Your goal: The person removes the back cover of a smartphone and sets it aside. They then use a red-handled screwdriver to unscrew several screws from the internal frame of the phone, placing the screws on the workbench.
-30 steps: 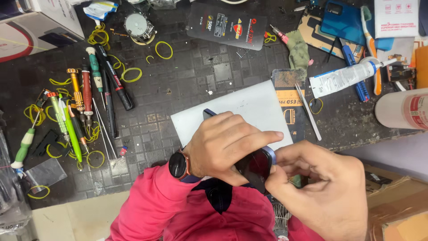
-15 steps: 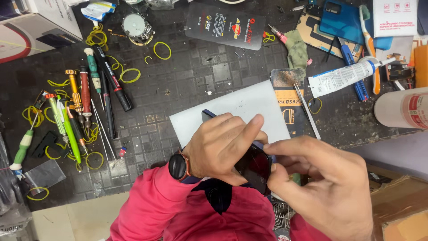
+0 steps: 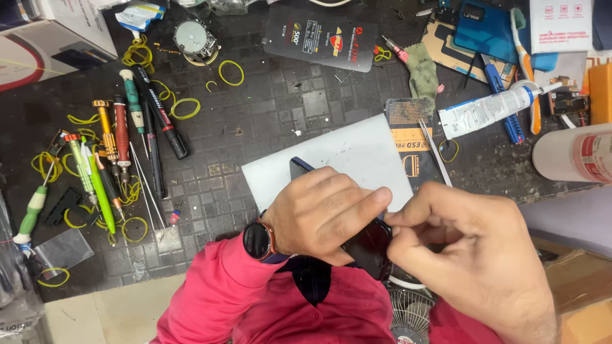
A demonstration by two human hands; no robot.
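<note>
Over the white mat point(image 3: 357, 153), near edge: my left hand point(image 3: 322, 213) clasps the dark phone point(image 3: 366, 245); my right hand point(image 3: 472, 255) pinches closed at the phone's edge, contents too small to tell. Step judged: working the edge. Next move needs a steady clasp. Screwdrivers point(image 3: 121, 140) lie left of the mat, glue tube point(image 3: 488, 109) right.

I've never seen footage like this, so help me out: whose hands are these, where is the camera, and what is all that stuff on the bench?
There is no machine here. A camera worn on a person's head looks down at their own hands. The left hand, with a wristwatch, grips a dark smartphone; the right hand pinches at its edge. They work over a white sheet on a dark gridded mat. Screwdrivers and yellow rubber bands lie to the left, a white tube to the right.
</note>
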